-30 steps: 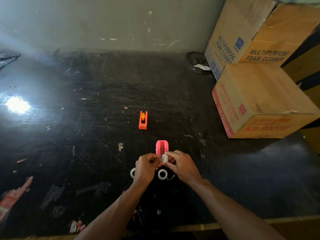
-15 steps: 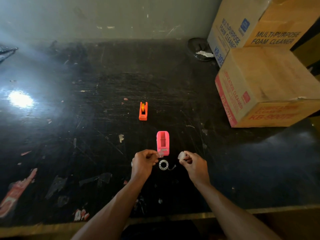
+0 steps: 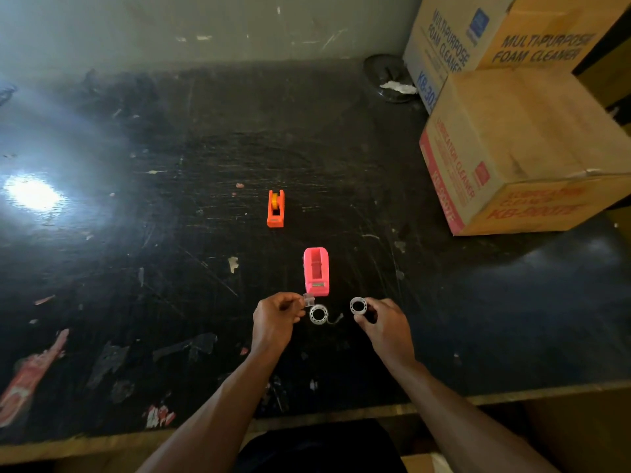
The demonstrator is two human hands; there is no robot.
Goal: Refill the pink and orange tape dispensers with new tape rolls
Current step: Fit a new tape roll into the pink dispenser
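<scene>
Head view: pink dispenser (image 3: pixel 316 271) stands empty on the black table (image 3: pixel 170 233), long axis running away from the person, cutter end nearest the hands. It lies just ahead of both hands, a little nearer the left. Right hand (image 3: pixel 384 320) pinches a clear tape roll (image 3: pixel 358 305) at its fingertips, down and right of the dispenser. Left hand (image 3: pixel 277 317) pinches a small clear piece (image 3: pixel 308 299), probably the hub. A second roll (image 3: pixel 319 315) lies between the hands. Orange dispenser (image 3: pixel 276 208) sits farther back, well apart.
</scene>
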